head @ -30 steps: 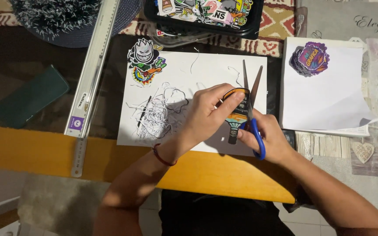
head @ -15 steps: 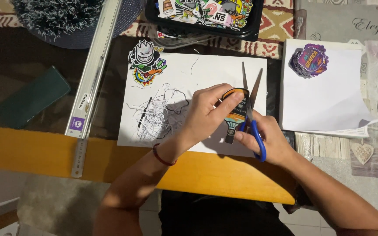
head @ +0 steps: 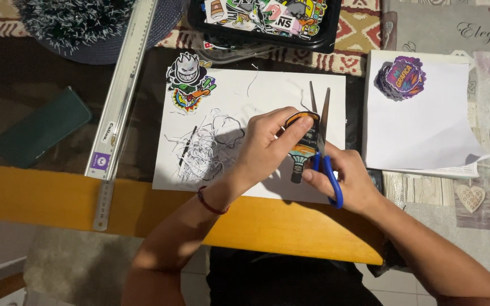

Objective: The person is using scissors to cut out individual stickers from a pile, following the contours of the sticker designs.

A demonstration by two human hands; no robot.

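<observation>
My left hand (head: 265,144) pinches a dark and orange sticker cutout (head: 303,141) over a white sheet (head: 245,90). In my right hand (head: 350,181) are blue-handled scissors (head: 321,141), blades slightly apart and pointing away from me, just right of the cutout's edge. A heap of thin white paper trimmings (head: 202,147) lies on the sheet left of my left hand. A colourful cartoon-face sticker (head: 188,82) sits at the sheet's top left corner.
A long metal ruler (head: 121,90) lies diagonally at left, beside a dark green phone (head: 41,127). A black tray of stickers (head: 262,17) stands at the back. At right, white paper (head: 426,130) bears a purple sticker stack (head: 401,76). Yellow table edge (head: 58,192) runs near me.
The hands, cutout and scissors have stayed in nearly the same place; the scissor blades have closed a little.
</observation>
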